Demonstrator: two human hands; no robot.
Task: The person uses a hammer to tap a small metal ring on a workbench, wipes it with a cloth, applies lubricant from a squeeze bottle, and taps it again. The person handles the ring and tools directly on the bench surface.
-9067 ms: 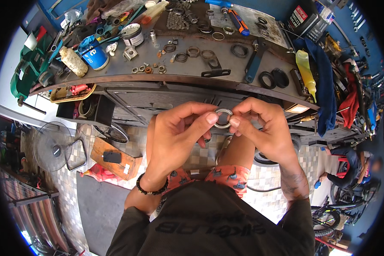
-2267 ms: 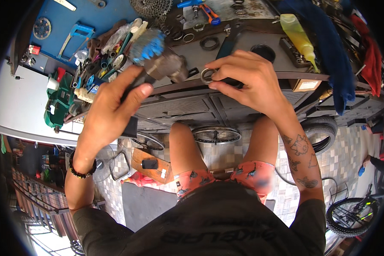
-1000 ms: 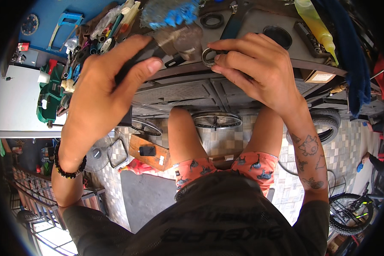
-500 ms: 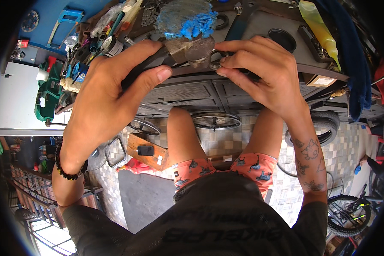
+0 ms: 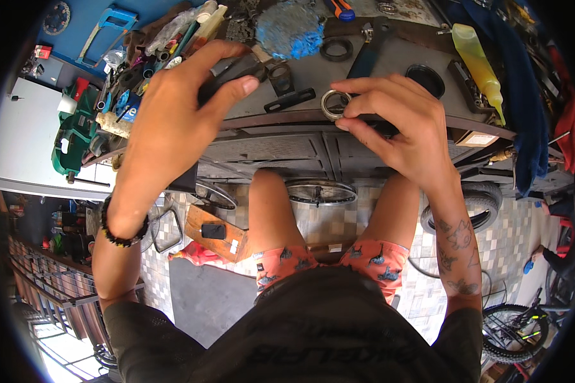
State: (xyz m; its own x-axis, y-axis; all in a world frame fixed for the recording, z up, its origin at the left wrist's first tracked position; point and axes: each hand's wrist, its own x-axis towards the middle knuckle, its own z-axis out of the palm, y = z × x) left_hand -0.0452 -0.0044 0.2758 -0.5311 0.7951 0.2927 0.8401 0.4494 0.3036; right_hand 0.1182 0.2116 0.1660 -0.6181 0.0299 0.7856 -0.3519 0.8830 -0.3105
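My left hand (image 5: 179, 108) is closed round a dark, blocky part (image 5: 227, 78) at the bench's front edge; its kind is partly hidden by the fingers. Just beyond those fingers is a dark bracket-like piece (image 5: 281, 82) with a round end; whether it joins the held part I cannot tell. Between thumb and fingertips, my right hand (image 5: 396, 115) pinches a shiny metal ring (image 5: 324, 104), like a bearing ring, tilted so its opening faces me. A flat black slotted piece (image 5: 289, 101) lies between the two hands.
On the bench lie a blue-smeared, grease-like lump (image 5: 281, 32), a black ring (image 5: 336, 48), an adjustable wrench (image 5: 364, 57) and a round black cup (image 5: 426, 80). A yellow squeeze bottle (image 5: 478, 67) is at right, mixed tools at left. Below stands a spoked wheel (image 5: 317, 191).
My right hand has drawn the ring away from the left-hand part, toward me, and its opening now shows. My left hand has shifted slightly right. More of the bench between them is visible.
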